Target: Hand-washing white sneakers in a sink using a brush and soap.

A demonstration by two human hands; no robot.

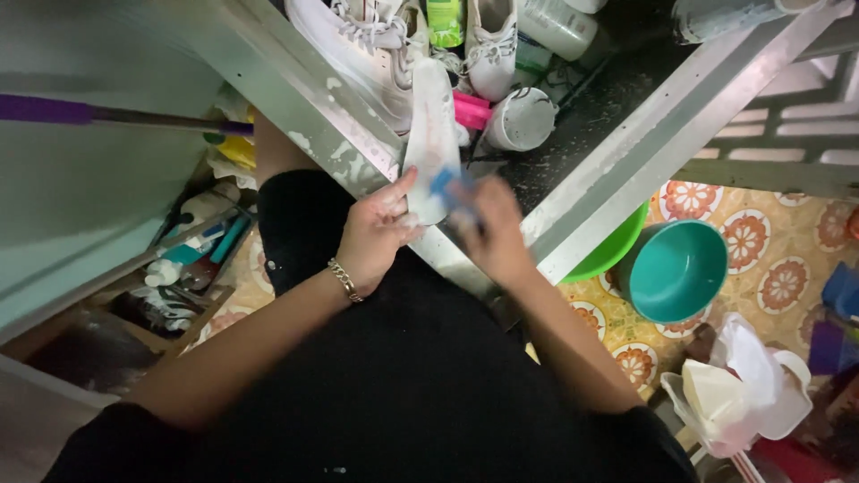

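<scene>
White insole [431, 134] held over sink [617, 116]
Sneakers [358, 45] lie inside at 12 o'clock; left hand [376, 228] fingers pinch the insole, right hand [497, 228] fingers are curled on a blue brush [445, 182].

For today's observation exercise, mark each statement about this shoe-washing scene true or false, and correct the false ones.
1. The left hand holds a white insole. True.
2. The right hand rests idle on the floor. False: it is at the insole with something blue, blurred.
3. A teal basin sits on the patterned floor. True.
4. The left wrist is bare. False: it wears a chain bracelet.
</scene>
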